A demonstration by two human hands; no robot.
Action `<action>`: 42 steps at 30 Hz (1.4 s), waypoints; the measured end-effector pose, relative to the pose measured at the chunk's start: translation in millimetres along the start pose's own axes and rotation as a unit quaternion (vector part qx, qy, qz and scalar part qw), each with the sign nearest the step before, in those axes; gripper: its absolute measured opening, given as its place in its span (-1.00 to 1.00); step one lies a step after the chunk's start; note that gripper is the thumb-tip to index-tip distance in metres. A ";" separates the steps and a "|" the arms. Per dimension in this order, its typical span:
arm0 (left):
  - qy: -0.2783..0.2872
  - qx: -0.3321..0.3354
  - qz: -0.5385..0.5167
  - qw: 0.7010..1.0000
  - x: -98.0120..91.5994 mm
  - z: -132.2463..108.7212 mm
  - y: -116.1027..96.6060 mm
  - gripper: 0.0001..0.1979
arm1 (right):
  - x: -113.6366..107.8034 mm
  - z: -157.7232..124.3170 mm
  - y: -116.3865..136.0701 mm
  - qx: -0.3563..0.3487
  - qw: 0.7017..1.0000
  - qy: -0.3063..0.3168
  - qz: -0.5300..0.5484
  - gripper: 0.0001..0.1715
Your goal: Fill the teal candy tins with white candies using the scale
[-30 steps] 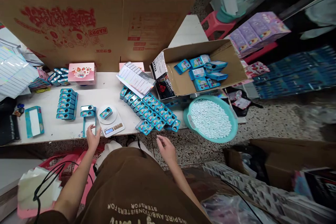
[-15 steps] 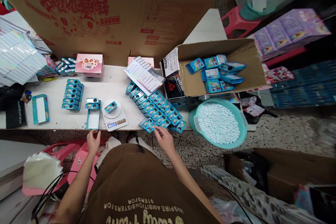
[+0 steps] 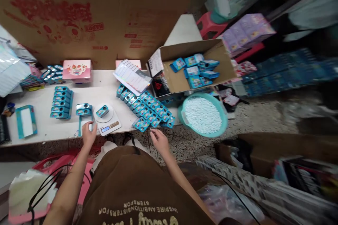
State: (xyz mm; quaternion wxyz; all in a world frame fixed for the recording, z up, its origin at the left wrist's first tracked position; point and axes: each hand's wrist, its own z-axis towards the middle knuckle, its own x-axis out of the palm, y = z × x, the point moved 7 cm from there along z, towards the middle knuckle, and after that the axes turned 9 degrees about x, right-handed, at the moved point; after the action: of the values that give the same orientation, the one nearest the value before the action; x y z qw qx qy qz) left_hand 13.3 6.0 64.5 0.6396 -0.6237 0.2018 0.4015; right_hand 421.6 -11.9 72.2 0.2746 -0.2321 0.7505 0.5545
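Near, your brown top (image 3: 126,179) bears pale lettering. Your teal packs (image 3: 148,109) show dark round spots; right, you have a turquoise basin (image 3: 224,116) of pale-mint pellets (image 3: 204,115); far left, a pink box (image 3: 77,72) with red strawberries.

left hand (image 3: 89,135) at tray (image 3: 80,125) | right hand (image 3: 160,141) near packs (image 3: 144,110) | scale (image 3: 114,124) (lit)

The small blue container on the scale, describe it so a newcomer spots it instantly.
In front of the big brown carton is a white table. On it, just right of the person's left hand, sits a white digital scale. The blue container lies on the scale's round plate, the only one there; its lookalikes sit grouped elsewhere.
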 end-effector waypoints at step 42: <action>0.062 0.004 0.092 0.994 -4.9 -53.7 -36.1 -0.72 | -149.6 148.6 -187.8 0.209 0.914 0.050 -0.345 -0.70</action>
State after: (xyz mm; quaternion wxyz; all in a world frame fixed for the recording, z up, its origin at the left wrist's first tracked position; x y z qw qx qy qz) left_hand 51.0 -43.2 83.7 0.5886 -0.6239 0.2989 0.4183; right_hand 678.1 85.2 5.1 0.4529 -0.4417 0.7353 0.2433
